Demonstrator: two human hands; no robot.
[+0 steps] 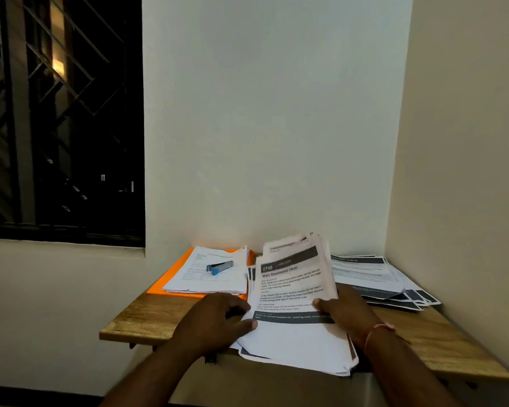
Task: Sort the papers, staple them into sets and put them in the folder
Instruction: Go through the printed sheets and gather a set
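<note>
Pinching a bunch of sheets [294,277] by the right edge, thumb in front, the right grip [344,309] tilts them up off the stack [300,348] at the desk's [147,315] near edge. The left grip [218,318] holds the stack's left edge, thumb on top. Sorting looks to be the step in hand. Beyond lie 2 more heaps: a fanned pile [373,277] at right, and a neat pile [215,277] under the stapler [219,267] on the orange folder [165,284]. Next, the lifted sheets need reading and laying on the matching heap.

The sheets [294,289] in our grip are white with black print and charcoal bands. Left of it we see an orange folder [159,286] and a blue-and-grey stapler [219,267]; beneath it, a tan wood-grain table [147,315]; right of it, a red wrist thread [375,330].
</note>
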